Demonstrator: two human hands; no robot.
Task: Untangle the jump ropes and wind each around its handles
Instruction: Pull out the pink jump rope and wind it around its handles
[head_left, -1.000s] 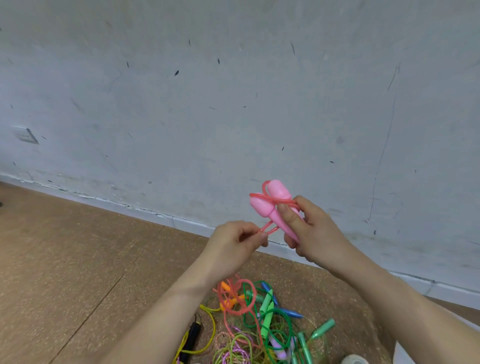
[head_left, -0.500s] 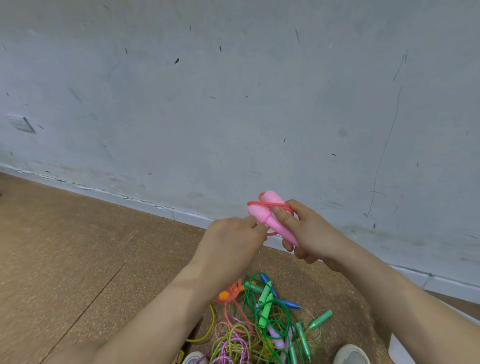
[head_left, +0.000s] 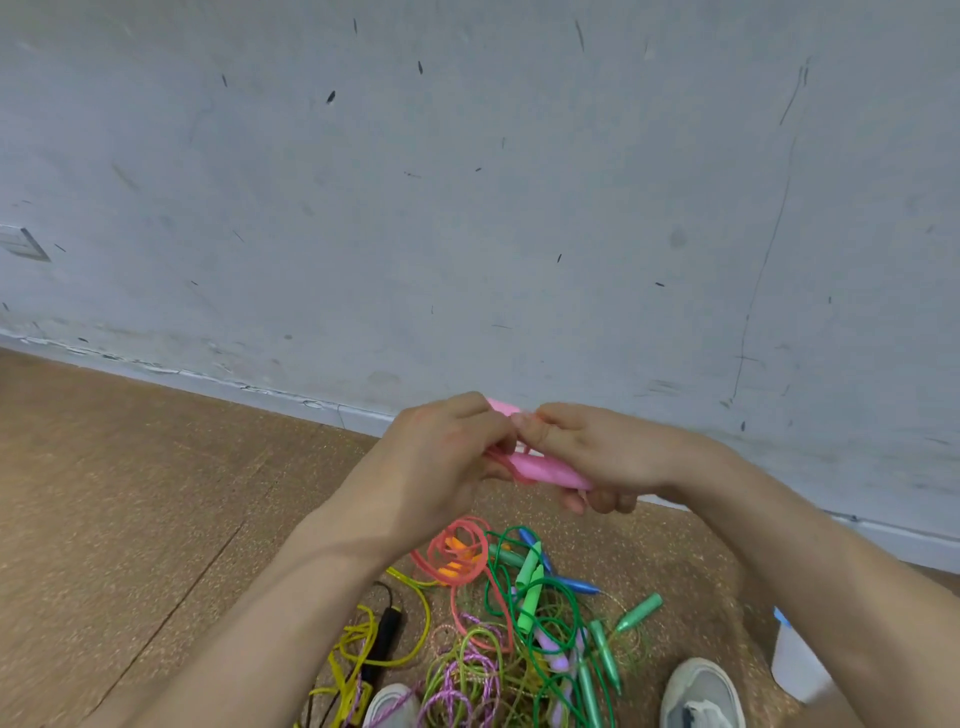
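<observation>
While the pink jump rope (head_left: 545, 470) is gripped by the right hand (head_left: 608, 457) and pinched by the left hand (head_left: 441, 460), the tangle (head_left: 519, 623) beneath them is not yet sorted.

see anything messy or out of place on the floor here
Yes: the pile of jump ropes on the floor is a tangle, green, yellow, purple and coral cords looped through one another with handles scattered among them. Only the pink jump rope, gripped by the left hand and right hand, is clear of it.
</observation>
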